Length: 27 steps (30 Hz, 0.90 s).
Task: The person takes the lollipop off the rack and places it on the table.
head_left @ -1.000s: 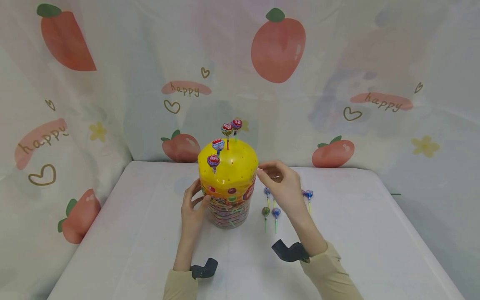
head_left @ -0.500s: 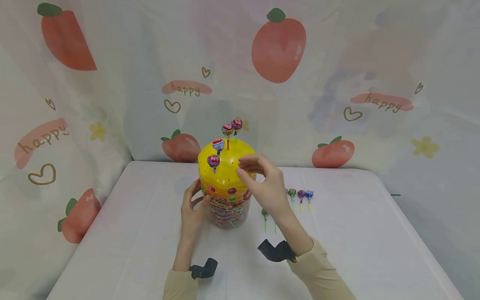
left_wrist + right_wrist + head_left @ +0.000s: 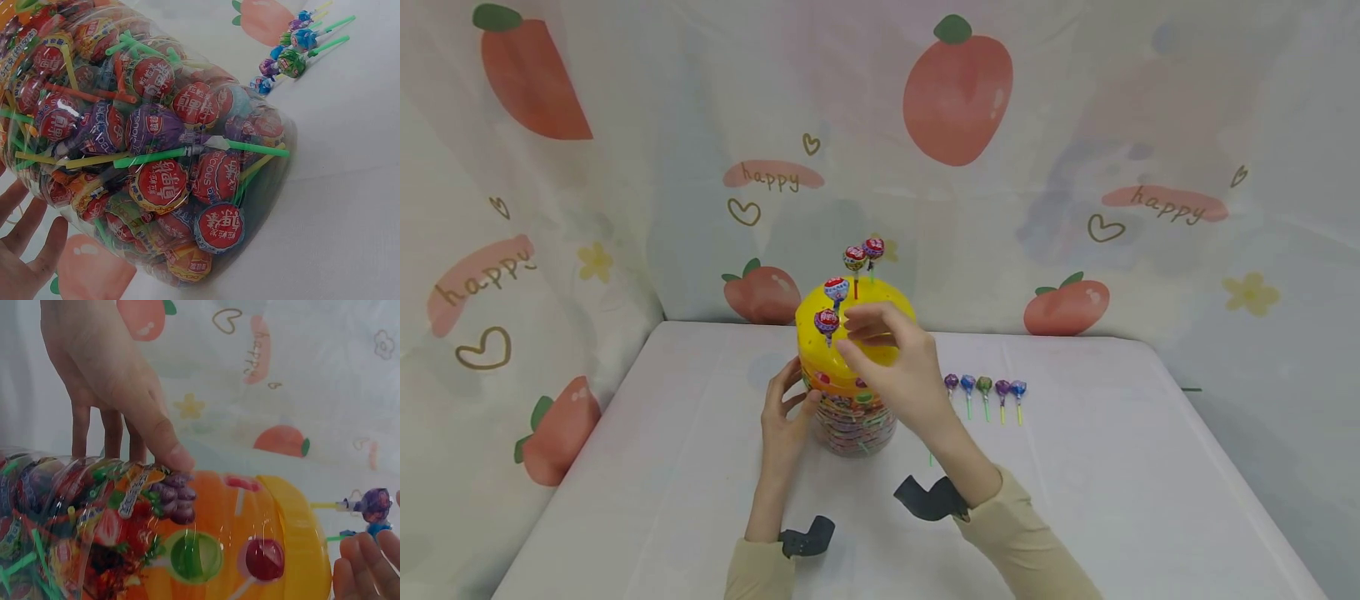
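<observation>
A clear jar (image 3: 853, 429) of wrapped lollipops stands on the table under a yellow lid (image 3: 816, 350) with small holes. Several lollipops stand upright in the lid, among them a purple-wrapped lollipop (image 3: 827, 322) at the front left. My left hand (image 3: 786, 421) holds the jar's left side, its thumb in front and fingers behind. Over the lid is my right hand (image 3: 902, 367), thumb and fingers apart with nothing seen between them, fingertips close to the purple lollipop. The right wrist view shows those fingers (image 3: 362, 565) beside the lollipops on the lid.
Right of the jar, a row of lollipops (image 3: 984, 387) lies on the white table (image 3: 1112, 500). Nearer the front, my right arm hides most of other loose lollipops (image 3: 294, 62). A fruit-print cloth (image 3: 700, 100) hangs behind and at the sides.
My right hand has moved left from the lid's right edge to over its middle, near the front lollipops. The left hand and the jar have stayed in place.
</observation>
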Available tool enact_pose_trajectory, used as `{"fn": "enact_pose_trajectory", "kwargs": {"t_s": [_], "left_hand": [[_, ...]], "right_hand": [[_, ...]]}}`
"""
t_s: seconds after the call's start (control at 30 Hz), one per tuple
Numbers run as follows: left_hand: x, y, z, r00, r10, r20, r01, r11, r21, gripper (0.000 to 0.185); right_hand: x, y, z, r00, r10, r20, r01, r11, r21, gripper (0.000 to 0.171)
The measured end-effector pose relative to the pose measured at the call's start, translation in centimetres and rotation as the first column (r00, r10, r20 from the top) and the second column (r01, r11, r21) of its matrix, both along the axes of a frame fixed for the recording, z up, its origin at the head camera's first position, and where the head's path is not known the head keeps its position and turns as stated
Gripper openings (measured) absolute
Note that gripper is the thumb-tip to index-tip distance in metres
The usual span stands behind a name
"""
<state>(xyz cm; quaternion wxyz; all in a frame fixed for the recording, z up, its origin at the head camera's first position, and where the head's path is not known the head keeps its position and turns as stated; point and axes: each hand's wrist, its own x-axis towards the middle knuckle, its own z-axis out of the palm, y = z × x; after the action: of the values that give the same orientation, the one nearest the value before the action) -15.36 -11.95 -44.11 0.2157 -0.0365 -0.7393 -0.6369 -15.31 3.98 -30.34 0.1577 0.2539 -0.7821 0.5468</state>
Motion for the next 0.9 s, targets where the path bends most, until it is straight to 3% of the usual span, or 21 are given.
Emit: {"fn": "enact_pose_trajectory", "kwargs": {"t_s": [0.2, 0.27, 0.9], "left_hand": [[-1.6, -0.5, -2.8, 1.000, 0.014, -0.011, -0.014, 1.000, 0.010, 0.056], [-1.7, -0.5, -3.1, 1.000, 0.017, -0.022, -0.017, 1.000, 0.004, 0.055], [-1.5, -0.4, -2.9, 1.000, 0.029, -0.005, -0.029, 1.000, -0.008, 0.054]], "right_hand": [[-0.2, -0.8, 0.0, 1.000, 0.004, -0.015, -0.004, 1.000, -0.007, 0.031], [-0.3, -1.0, 0.0, 1.000, 0.007, -0.019, -0.007, 1.000, -0.021, 0.031], [-0.8, -1.9, -0.3, 0.999, 0.006, -0.043, -0.007, 0.999, -0.038, 0.028]]}}
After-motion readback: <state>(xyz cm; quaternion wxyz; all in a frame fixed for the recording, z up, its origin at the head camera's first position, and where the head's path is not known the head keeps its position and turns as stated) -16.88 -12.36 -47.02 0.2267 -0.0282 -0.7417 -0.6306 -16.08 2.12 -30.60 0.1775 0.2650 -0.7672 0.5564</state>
